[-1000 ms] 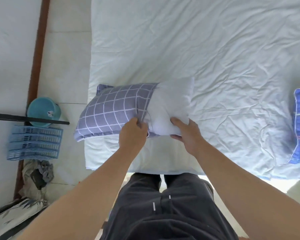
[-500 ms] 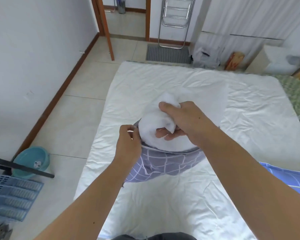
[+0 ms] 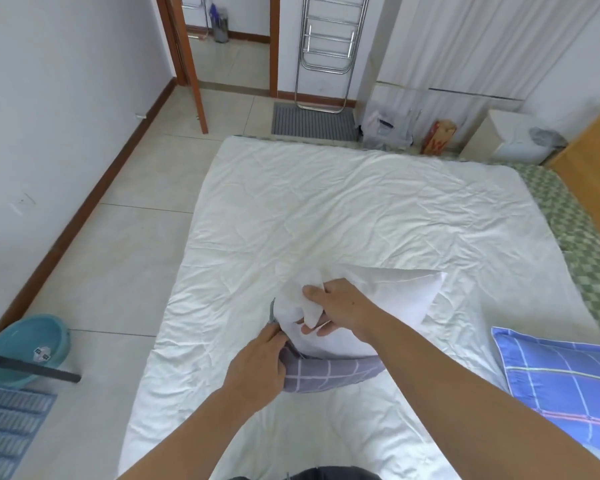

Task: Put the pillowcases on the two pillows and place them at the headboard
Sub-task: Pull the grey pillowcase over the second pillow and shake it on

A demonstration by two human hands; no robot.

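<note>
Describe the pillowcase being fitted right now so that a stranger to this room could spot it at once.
Start at the white bed sheet, then find the two hands near its near edge. The grey pillowcase bunches under the white pillow. Its white grid lines and grey colour distinguish it from the bright blue pillow at right.

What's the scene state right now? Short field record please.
left hand: grips the grey checked pillowcase at its opening
right hand: grips the white pillow
pillow: partly in the case, most of it still out
second pillow: blue checked case on, at right on the bed
stage: first pillow not yet covered
</note>
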